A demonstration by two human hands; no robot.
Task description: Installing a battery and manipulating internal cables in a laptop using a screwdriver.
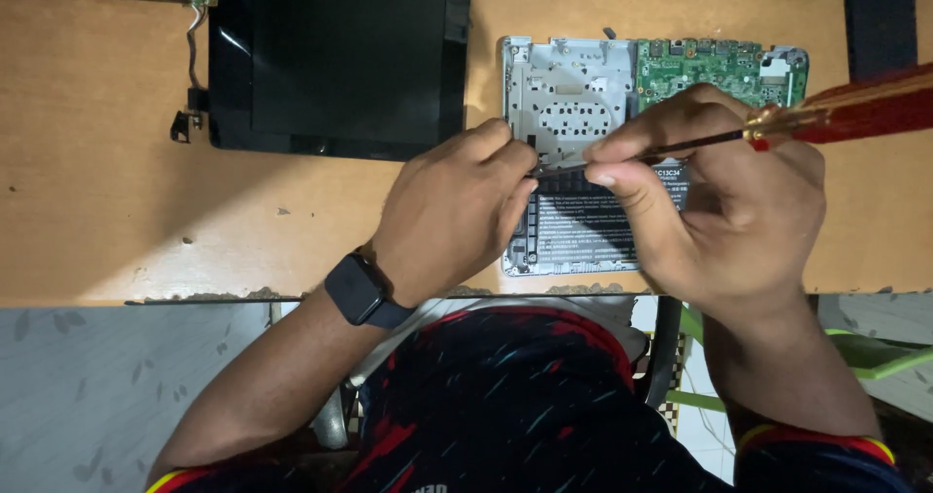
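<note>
wooden desk (97, 221) (chipped edge) | grey floor (97, 386) | right hand (719, 211) pinching screwdriver (836, 114) | left hand (457, 211) fingertips pressed on opened laptop base (573, 94)

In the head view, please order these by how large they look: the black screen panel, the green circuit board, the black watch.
1. Screen panel, clearly largest.
2. Circuit board.
3. Watch, smallest, though it sits nearer the camera, so it looks bigger than it truly is.
</note>
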